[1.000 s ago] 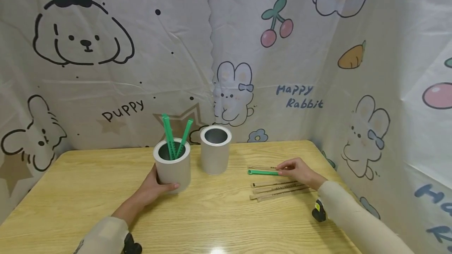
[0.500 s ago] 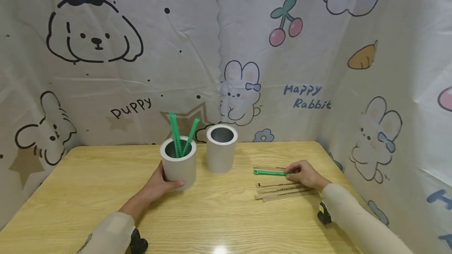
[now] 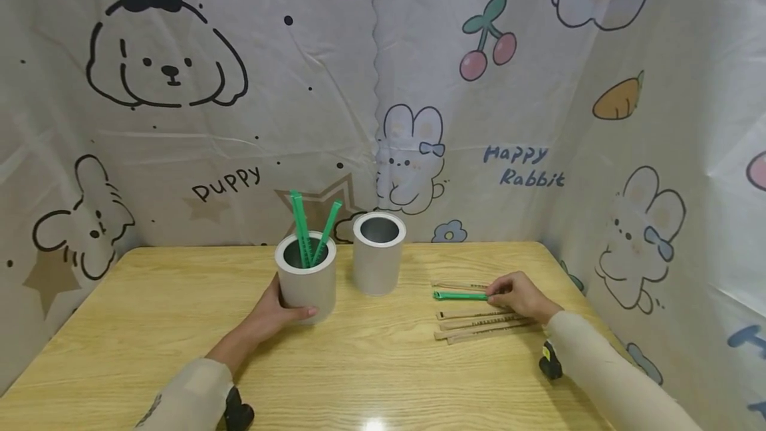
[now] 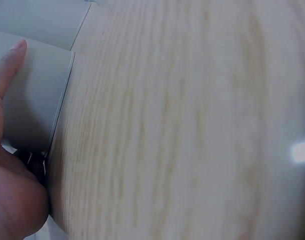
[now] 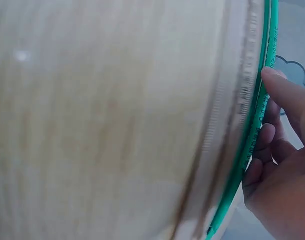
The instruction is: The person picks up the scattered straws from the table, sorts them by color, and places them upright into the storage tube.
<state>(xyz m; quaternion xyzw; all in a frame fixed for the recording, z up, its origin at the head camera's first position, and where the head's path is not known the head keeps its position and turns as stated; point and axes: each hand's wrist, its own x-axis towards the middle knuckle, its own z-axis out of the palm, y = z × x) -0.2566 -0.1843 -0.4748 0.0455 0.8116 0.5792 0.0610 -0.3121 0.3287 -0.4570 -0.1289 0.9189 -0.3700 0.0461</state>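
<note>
- Head view: the left hand (image 3: 272, 314) is gripping the cup (image 3: 308, 291), thumb lying across its near side, other fingers mostly hidden. Green sticks (image 3: 298, 215) are leaning inside it. The other cup (image 3: 378, 268) is standing between the hands, untouched.
- Head view: the right hand (image 3: 519, 294) is pinching the green stick (image 3: 461, 296), its free end pointing toward the left hand. The far brown stick (image 3: 457, 285) is lying just beyond it; the brown sticks (image 3: 457, 314) are lying nearer the person.
- Head view, change: compared with half a second ago, the green stick is sitting slightly farther from the far brown stick. The pinch seems to be working it free; whether it is leaving the table (image 3: 359, 378), I cannot tell.
- Left wrist view: the thumb is pressing along the cup's wall.
- Right wrist view: thumb and fingers are closing on the green stick.
</note>
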